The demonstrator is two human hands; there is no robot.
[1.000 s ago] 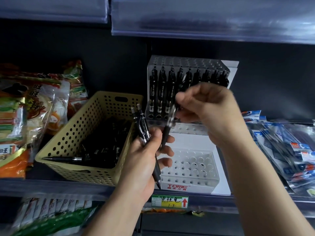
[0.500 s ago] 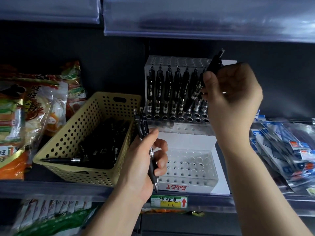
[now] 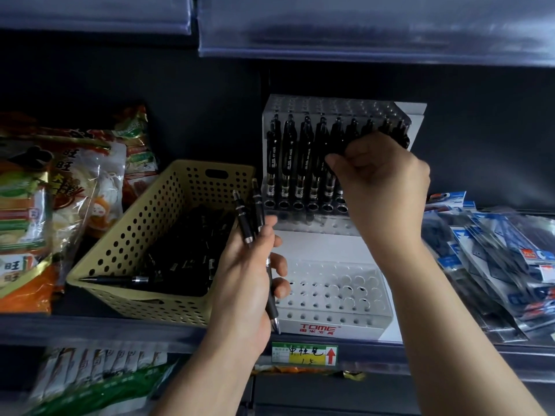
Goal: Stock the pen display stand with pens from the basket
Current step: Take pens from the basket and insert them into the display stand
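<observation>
a shop, price label on shelf edge, snack packets, packaged stationery

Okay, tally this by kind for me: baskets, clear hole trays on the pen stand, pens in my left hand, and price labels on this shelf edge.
Yellow basket: 1
Clear hole trays on the pen display stand: 2
Pens in the left hand: 2
Price label: 1
Total: 6

Close head view down onto shelf
</observation>
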